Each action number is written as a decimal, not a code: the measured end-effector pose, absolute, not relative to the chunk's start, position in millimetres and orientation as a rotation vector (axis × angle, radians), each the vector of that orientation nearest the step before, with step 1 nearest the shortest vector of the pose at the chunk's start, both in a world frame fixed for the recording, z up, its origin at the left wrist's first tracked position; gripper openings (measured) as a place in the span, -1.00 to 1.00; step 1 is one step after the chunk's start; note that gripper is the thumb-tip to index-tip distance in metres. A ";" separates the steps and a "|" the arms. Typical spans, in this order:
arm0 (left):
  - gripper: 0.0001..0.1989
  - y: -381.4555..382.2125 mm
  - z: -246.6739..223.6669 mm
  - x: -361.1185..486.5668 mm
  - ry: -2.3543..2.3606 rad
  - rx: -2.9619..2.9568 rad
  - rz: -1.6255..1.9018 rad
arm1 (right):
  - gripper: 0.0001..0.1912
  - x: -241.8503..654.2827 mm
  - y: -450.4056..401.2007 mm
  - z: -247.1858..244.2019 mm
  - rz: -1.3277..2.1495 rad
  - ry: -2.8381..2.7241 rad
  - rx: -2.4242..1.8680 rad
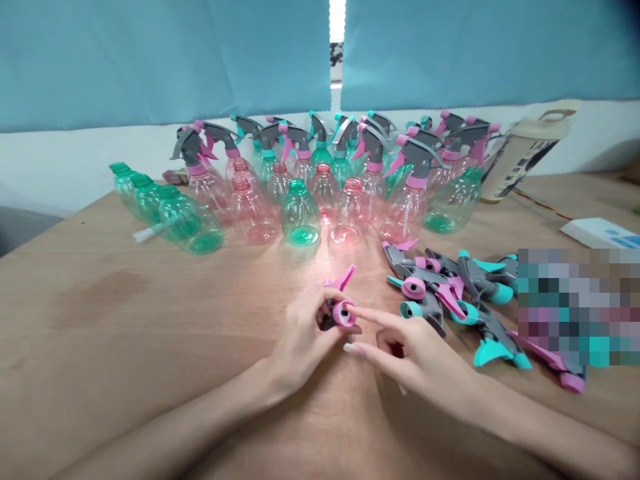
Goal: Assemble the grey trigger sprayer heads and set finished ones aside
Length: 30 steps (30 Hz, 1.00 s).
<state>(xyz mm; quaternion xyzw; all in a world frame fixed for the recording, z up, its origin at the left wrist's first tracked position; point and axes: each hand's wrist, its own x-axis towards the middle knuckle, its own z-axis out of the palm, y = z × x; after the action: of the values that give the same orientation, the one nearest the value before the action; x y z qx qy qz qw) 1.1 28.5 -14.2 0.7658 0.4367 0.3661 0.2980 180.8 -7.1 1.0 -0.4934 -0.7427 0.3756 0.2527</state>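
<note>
My left hand (303, 333) is closed around a spray trigger head (344, 313), grey with a pink lever and a pink collar. The collar's open end faces me. My right hand (415, 347) reaches in from the right, its index fingertip touching the collar's rim. Its thumb is stretched out below, apart from the collar, and the other fingers are curled in. The short end of a thin white tube (403, 390) shows under those curled fingers; the rest of it is hidden.
Loose trigger heads (485, 327) in pink, teal and grey lie piled at the right. Clear green bottles (301, 213) and pink bottles (250, 213) stand across the back, several with trigger heads on. A printed cup (523, 160) and a white box (600, 233) are at the far right.
</note>
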 end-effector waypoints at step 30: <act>-0.83 31.7 -11.8 -1.8 1.066 2.145 0.865 | -0.71 185.1 3.4 -18.8 0.545 -2.182 -1.108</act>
<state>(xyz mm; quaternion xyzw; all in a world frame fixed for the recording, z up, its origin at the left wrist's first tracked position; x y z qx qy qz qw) -1.8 31.7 -11.8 0.8053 0.4002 0.3248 0.2929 185.1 3.4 -18.8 -0.4200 -0.8269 0.2064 0.3118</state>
